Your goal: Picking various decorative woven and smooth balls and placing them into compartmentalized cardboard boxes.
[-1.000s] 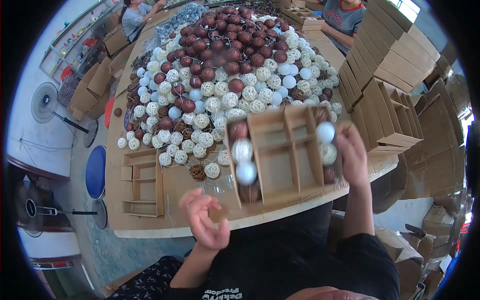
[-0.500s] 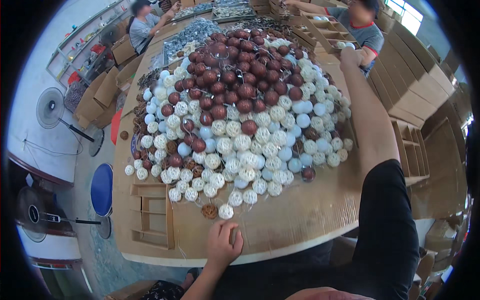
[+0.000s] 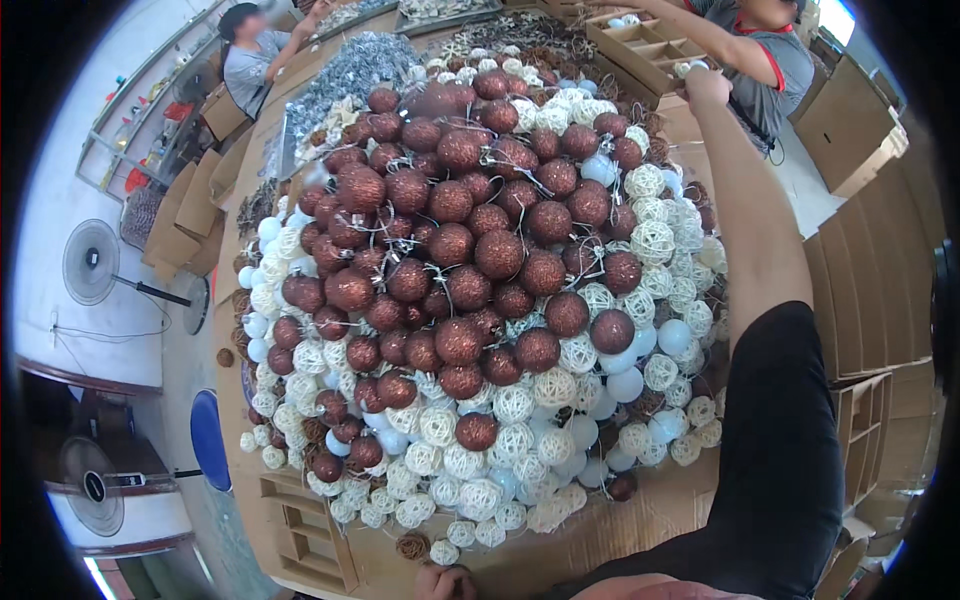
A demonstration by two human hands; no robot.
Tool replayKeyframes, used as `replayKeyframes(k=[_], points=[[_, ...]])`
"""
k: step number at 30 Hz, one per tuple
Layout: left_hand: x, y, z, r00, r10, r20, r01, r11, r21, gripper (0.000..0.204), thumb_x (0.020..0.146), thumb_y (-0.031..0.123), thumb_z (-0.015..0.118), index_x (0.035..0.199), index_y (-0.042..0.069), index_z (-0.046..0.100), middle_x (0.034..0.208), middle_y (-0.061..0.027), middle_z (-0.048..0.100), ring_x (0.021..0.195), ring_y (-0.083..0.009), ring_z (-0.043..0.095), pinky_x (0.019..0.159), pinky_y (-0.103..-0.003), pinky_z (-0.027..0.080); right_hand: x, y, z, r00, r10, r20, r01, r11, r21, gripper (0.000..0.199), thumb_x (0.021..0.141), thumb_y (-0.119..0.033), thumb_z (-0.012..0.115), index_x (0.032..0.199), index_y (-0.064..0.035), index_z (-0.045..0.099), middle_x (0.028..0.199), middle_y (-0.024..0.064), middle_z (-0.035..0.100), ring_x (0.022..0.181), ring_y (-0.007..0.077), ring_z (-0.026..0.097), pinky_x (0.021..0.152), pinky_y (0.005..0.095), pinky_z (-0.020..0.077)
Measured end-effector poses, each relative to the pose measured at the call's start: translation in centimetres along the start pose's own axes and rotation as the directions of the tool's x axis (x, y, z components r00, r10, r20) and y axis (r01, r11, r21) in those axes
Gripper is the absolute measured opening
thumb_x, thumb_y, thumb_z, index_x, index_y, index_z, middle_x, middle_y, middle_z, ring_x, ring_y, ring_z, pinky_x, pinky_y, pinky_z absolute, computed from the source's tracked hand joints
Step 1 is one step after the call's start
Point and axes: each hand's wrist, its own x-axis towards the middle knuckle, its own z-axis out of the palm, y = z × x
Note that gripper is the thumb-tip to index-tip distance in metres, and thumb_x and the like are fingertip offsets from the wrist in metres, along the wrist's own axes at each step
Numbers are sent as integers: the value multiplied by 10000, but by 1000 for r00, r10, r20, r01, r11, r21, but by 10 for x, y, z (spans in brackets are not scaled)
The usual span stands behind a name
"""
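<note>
My right arm, in a black sleeve, reaches far over a big heap of balls. My right hand curls at the near corner of a divided cardboard tray holding white balls, which another person in a grey and red shirt also handles. The heap has glittery brown balls on top and white wicker and smooth white balls around its edge. Only the top of my left hand shows at the lower edge, resting on the cardboard-covered table next to a small brown wicker ball.
An empty divided tray lies at the table's near left corner. Stacks of flat cartons stand to the right. A second person works at the far left. Fans and a blue stool stand on the floor.
My right hand has carried the filled tray from in front of me across the heap to the far right. My left hand has dropped to the table edge. The view has leaned forward.
</note>
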Motion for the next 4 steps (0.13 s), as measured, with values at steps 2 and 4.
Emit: replayKeyframes(k=[2,4], points=[[-1,-53,11,988,154,13,-151,979,-134,59,894,-1,732,939,-8,694,1002,-157,598,859,-297,557,748,-420,451,109,-67,-77,986,-145,81,162,950,-267,611,926,-89,659,1433,87,367,1234,206,634,848,250,739,576,335,632],[-76,-136,-11,794,-149,589,377,881,-286,279,822,260,839,1006,69,750,1033,-143,769,963,-309,745,821,-371,606,48,-3,-24,950,-35,310,8,996,90,625,930,-80,614,1460,117,348,1165,270,686,736,289,761,532,329,637]])
